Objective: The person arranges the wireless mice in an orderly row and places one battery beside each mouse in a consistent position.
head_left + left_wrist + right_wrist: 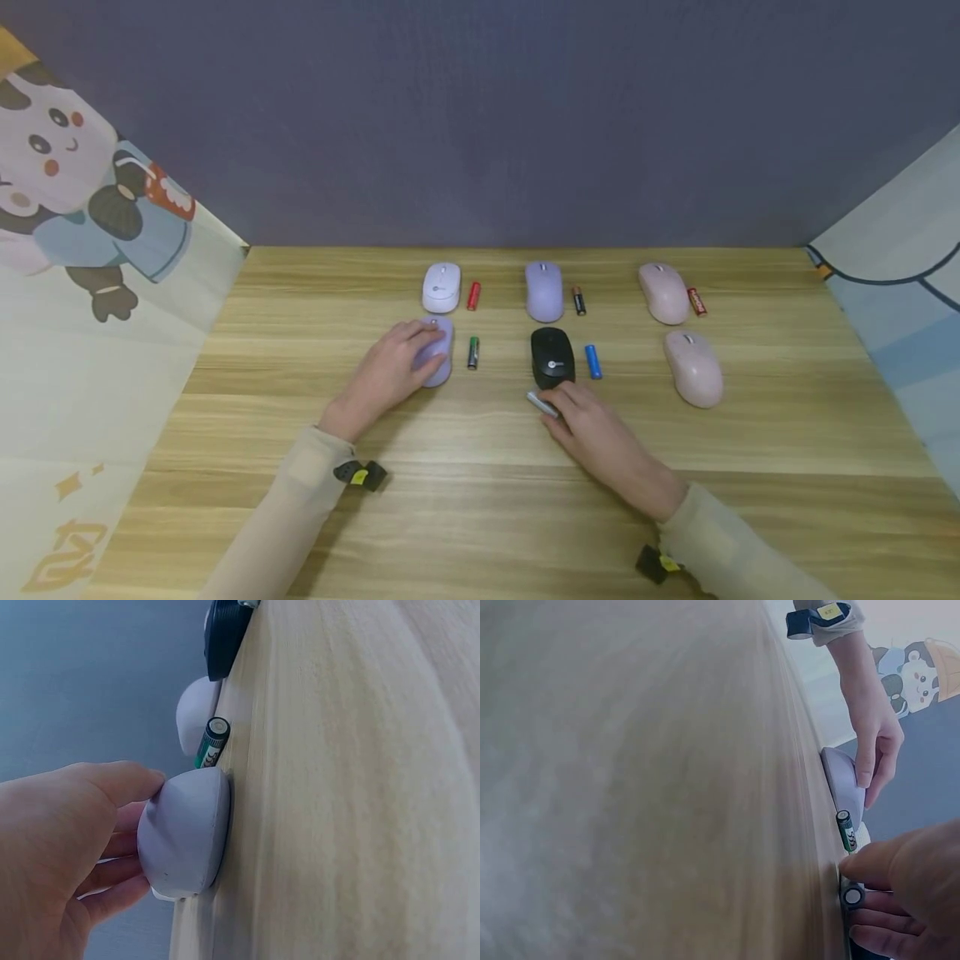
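My left hand point(386, 371) grips a lavender computer mouse point(184, 832) on the wooden table, thumb on one side and fingers on the other. Just to its right lies a green and black battery point(473, 352). Between the thumb and fingers of my right hand point(603, 437) is a silver-grey battery point(542, 404), pinched low near the tabletop. In the right wrist view only that battery's round end point(853, 896) shows clearly. Directly beyond it sits a black mouse point(552, 354), its near end close to my right fingers. A blue battery point(593, 362) lies right of the black mouse.
Along the back stand a white mouse point(441, 287), another lavender mouse point(543, 292) and a pink mouse point(663, 293). Beside them lie a red battery point(474, 296), a black battery point(579, 301) and another red battery point(697, 302). A second pink mouse point(694, 369) sits nearer. A dark panel point(525, 125) borders the table.
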{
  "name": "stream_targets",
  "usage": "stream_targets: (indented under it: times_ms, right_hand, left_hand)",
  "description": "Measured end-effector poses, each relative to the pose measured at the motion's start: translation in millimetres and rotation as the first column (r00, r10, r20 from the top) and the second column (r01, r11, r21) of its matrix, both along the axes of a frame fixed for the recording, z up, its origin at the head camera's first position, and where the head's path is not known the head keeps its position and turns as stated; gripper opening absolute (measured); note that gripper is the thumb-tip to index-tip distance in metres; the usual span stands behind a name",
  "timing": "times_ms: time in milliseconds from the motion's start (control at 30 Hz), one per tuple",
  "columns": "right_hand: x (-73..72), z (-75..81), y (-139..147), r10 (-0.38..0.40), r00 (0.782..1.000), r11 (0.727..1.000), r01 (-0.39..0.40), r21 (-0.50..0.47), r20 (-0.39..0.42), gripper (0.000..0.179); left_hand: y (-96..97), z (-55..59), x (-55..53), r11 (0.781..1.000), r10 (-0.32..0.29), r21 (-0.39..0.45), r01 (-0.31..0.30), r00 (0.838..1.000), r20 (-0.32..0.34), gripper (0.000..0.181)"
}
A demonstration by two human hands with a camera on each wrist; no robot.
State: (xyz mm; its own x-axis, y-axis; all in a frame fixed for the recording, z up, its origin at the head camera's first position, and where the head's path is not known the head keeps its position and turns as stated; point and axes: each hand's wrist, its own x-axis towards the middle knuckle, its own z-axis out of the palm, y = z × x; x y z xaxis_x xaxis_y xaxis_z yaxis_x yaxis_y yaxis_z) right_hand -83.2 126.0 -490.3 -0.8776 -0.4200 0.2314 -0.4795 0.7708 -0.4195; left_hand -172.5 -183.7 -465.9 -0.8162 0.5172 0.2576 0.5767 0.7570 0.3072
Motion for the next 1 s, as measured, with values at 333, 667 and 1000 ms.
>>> stream_targets:
  times_ms: [333, 667, 1000]
  right_hand:
    - [-2.5, -0.5, -2.2, -0.011, 0.999, 1.0, 0.012, -0.022, 0.03, 0.025]
    - [-1.9, 2.1, 0.4, 0.026, 1.0, 0.999, -0.026, -0.033, 0.006, 0.027]
    - [1.0, 8.9, 18.2, 0.042, 0.997, 0.997, -0.047, -0.064, -0.071, 0.029]
  left_hand:
    - [0.4, 0.5, 0.5, 1.0, -0.001, 0.012, 0.001, 1.0, -0.003, 0.039]
    - [1.0, 1.1, 0.0, 1.0, 0.003, 0.008, -0.003, 1.0, 0.003, 0.04]
    - [-0.1, 1.0, 0.2, 1.0, 0.008, 0.009, -0.008, 1.0, 0.016, 0.04]
